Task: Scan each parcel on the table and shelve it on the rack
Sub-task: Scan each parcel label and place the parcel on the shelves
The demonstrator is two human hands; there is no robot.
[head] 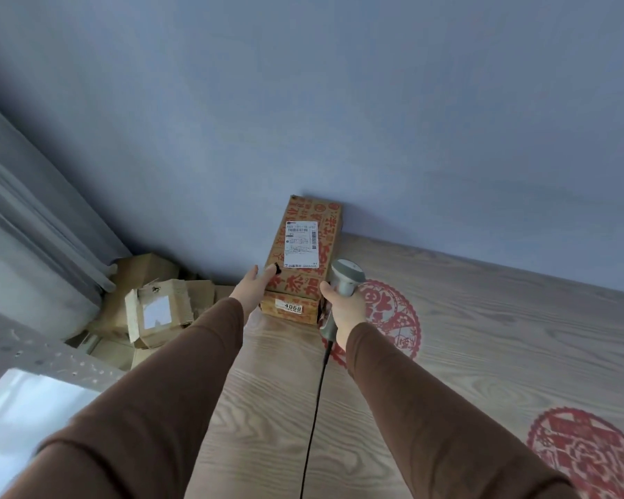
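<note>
My left hand point(254, 288) lies with straight fingers on the left side of the parcel point(305, 253) at the frame center. My right hand point(341, 306) grips the scanner point(343, 279). The brown parcel has red characters, a white shipping label point(301, 243) and a "4068" sticker point(292, 307), and stands on the table point(483, 336) against the wall.

table: light wood-grain table point(483, 340), my workspace, butted right up against the blue-grey wall

parcel: one long cardboard parcel point(305, 261) with red print lying flat on it, far end touching the wall, white shipping label point(301, 243) face up, small sticker reading 4068 point(292, 307) on the end facing me

decals: two red paper-cut style decals flat on the tabletop, one point(393, 318) just right of the parcel, the other point(584, 452) near the right corner, well apart

cable: black scanner cable point(316, 408) trailing across the wood toward me
</note>
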